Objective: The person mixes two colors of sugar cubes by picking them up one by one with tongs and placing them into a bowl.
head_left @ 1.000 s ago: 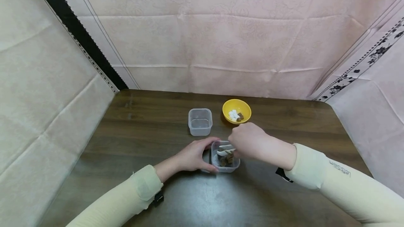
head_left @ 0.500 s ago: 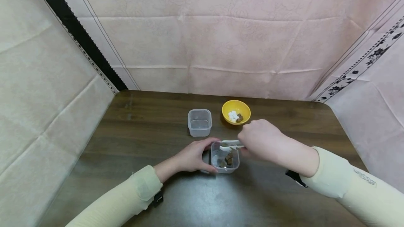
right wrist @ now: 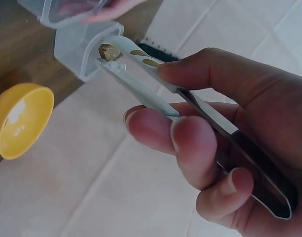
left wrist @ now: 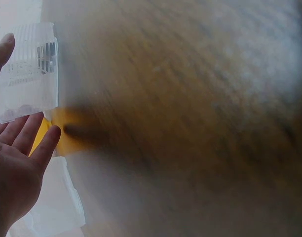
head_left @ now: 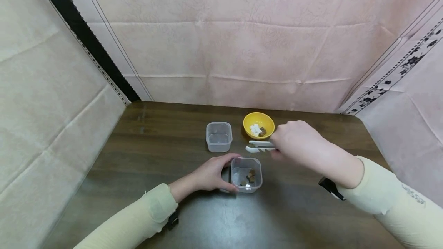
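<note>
My left hand (head_left: 209,172) holds a clear plastic container (head_left: 254,190) by its left side, thumb at the front corner and fingers at the back. Several brown cubes (head_left: 251,176) lie at its bottom right. My right hand (head_left: 298,141) grips white-tipped tongs (head_left: 256,149), which hover between this container and the yellow bowl (head_left: 246,125). In the right wrist view, a brown cube (right wrist: 109,52) sits between the tong tips. The bowl contains white cubes (head_left: 255,129) and brown cubes (head_left: 262,131).
A second clear container (head_left: 219,138) with nothing in it stands left of the yellow bowl, behind my left hand. All stand on a dark wooden table (head_left: 162,145). Pale patterned cloth (head_left: 242,57) hangs behind the table and at both sides.
My right hand has lifted the tongs out of the container and moved them back and right, close in front of the yellow bowl. The left hand has stayed at the container.
</note>
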Tool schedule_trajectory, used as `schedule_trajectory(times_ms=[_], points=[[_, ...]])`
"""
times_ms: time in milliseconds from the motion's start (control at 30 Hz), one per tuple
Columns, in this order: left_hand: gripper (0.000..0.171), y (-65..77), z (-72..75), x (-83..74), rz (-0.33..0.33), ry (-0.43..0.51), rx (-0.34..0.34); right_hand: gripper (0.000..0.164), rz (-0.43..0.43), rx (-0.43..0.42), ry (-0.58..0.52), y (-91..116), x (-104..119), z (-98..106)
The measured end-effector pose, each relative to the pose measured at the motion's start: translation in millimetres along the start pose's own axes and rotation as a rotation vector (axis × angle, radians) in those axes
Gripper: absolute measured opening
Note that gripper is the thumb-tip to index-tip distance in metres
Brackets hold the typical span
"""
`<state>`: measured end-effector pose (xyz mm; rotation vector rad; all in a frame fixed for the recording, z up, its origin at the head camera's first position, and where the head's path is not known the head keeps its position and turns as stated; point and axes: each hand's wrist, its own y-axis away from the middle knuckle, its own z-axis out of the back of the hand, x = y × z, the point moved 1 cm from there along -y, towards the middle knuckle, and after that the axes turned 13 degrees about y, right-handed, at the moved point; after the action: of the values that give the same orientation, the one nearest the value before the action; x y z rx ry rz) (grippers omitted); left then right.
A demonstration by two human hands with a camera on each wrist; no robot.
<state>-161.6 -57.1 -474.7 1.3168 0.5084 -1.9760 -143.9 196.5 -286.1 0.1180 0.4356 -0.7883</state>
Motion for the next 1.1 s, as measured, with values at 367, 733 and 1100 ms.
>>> schedule_trajectory(times_ms=[367,733,1100], points=[[0.094,0.3,0.1,-2.7,0.004,0.005,0.004,0.032,-0.081,0.082,-0.081,-13,-36,-20],[0.093,2.3,0.8,-2.2,0.043,0.009,0.004,0.030,-0.137,0.224,-0.088,-37,-62,-46],[0.092,0.7,0.3,-1.2,0.037,0.001,0.007,0.028,-0.166,0.357,-0.045,-65,-67,-68]])
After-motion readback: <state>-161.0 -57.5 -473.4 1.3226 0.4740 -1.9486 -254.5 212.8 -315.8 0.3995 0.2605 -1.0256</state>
